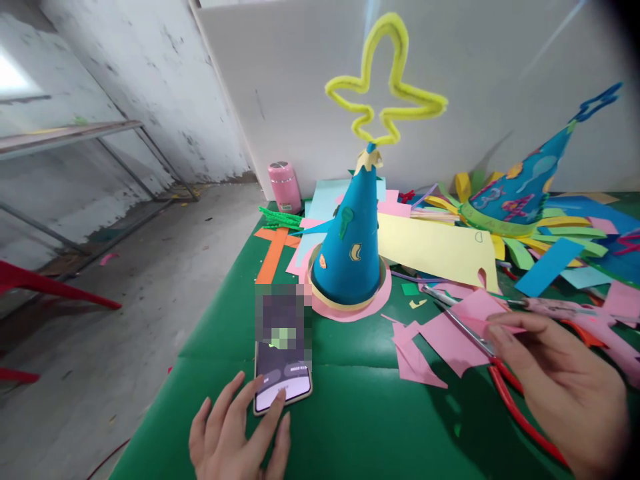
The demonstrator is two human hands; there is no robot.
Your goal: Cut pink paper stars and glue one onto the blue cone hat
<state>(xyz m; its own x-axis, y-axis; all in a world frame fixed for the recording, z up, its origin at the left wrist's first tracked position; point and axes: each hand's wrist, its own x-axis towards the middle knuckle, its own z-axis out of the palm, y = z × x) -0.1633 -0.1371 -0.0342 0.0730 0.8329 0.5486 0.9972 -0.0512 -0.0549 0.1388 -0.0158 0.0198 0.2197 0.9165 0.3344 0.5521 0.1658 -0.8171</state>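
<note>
My left hand point(240, 433) is spread over the lower end of a phone point(299, 392), with fingertips on its lit screen. It grips nothing. My right hand point(560, 387) pinches a piece of pink paper point(483, 308) between thumb and fingers. Beneath that hand lie scissors point(467, 327) with red handles, their blades pointing up and left. A blue paper cone hat point(353, 247) stands upright on a pink round base point(345, 313), with small cutouts stuck on it. Its tip carries a yellow pipe-cleaner shape point(395, 73).
A second decorated blue cone hat point(530, 180) leans at the back right. Pale yellow paper point(435, 250), pink scraps point(413, 360) and a pink glue gun point(575, 313) lie on the green table point(360, 427). A pink flask point(285, 187) stands at the back, near green pipe cleaners point(280, 219).
</note>
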